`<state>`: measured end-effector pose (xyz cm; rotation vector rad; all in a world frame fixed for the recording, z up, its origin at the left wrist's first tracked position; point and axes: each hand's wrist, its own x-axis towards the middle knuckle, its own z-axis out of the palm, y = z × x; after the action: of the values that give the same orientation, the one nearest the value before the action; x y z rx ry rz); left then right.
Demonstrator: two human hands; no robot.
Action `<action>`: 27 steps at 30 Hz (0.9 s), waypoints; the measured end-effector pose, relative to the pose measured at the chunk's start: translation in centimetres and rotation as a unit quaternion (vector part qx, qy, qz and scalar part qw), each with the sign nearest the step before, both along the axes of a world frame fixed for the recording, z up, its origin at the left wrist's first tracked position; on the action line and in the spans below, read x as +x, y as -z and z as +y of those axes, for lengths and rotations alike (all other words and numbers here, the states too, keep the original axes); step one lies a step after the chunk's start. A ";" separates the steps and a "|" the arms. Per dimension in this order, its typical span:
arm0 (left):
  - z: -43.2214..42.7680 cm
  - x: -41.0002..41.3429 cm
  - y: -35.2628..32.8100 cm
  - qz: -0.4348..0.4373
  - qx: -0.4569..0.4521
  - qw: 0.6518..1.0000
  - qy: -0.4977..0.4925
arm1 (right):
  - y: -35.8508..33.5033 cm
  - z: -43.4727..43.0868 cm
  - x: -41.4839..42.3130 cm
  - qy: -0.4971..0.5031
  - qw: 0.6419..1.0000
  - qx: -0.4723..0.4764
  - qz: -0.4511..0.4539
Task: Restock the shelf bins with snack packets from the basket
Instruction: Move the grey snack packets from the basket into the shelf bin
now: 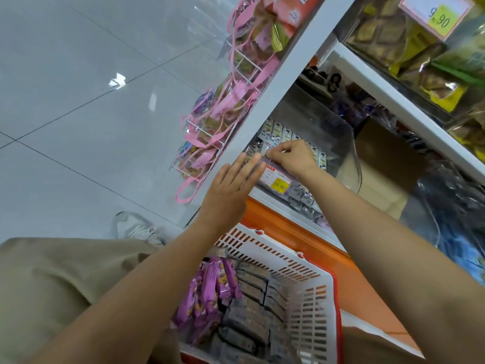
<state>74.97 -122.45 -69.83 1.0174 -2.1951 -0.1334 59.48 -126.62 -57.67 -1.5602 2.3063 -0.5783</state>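
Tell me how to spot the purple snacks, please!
Look at the bottom middle of the picture for the white basket with an orange rim. Inside it, along its left side, stand the purple packets, bunched upright. Everything else in the basket is grey packets lying in rows, so the bright purple ones stand out.

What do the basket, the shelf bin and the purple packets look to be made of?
Basket: moulded plastic, white with a red rim, fairly matt; the slotted walls suggest it. Shelf bin: clear rigid plastic, probably acrylic; packets show through it and its wall catches glare. Purple packets: thin glossy film, judging by the crimped ends and shine.
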 end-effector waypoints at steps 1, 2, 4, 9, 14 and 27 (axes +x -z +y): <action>0.1 0.0 -0.1 -0.002 0.005 1.000 -0.002 | -0.1 0.3 -0.1 0.000 1.000 -0.009 -0.004; 0.2 0.0 -0.3 -0.004 0.012 1.000 -0.004 | -0.2 0.8 -0.1 0.002 1.000 -0.022 -0.011; 0.5 -0.1 -0.6 -0.012 0.027 1.000 -0.009 | -0.7 1.9 -0.2 -0.004 0.998 -0.060 -0.033; 1.6 -0.1 -1.7 -0.027 0.048 0.998 -0.025 | -2.3 6.2 -0.6 -0.073 0.985 -0.152 -0.042; 3.3 -1.3 -2.7 -0.020 0.043 0.997 -0.057 | -1.2 11.5 -2.5 -0.130 0.975 -0.177 -0.036; 6.7 -6.2 3.0 -0.278 0.102 0.952 0.073 | 15.6 24.1 -8.1 -0.094 0.993 0.055 -0.053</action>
<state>68.75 -115.76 -72.87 1.0997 -2.8197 -0.1586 51.37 -102.52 -73.22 -1.6314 2.0491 -0.4663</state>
